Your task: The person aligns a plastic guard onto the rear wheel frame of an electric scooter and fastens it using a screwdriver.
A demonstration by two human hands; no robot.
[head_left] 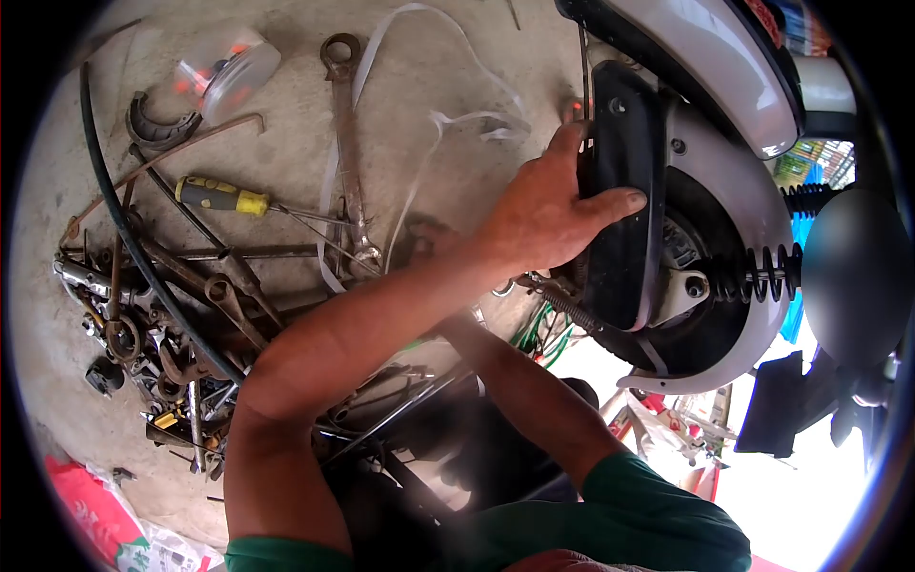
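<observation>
My left hand (pixel 556 214) grips the long black plastic cover (pixel 624 267) beside the scooter's rear wheel. Its thumb presses on the outer face, and the other fingers go round the far edge, partly hidden. Crossing beneath my left forearm, my right hand (pixel 434 238) is low by the floor, close to the jaw end of a large rusty combination wrench (pixel 345 143). Only a bit of its fingers shows, so what it holds is hidden. A coil-spring shock absorber (pixel 758 274) and the grey rear fender (pixel 765 205) sit right of the cover.
A yellow-and-grey screwdriver (pixel 221 195) lies left of the wrench. A heap of tools and metal parts (pixel 172 353) spreads at lower left, crossed by a black hose (pixel 133 234). A clear plastic jar (pixel 238 76), brake shoe (pixel 157 129) and white strap (pixel 419 10) lie farther off.
</observation>
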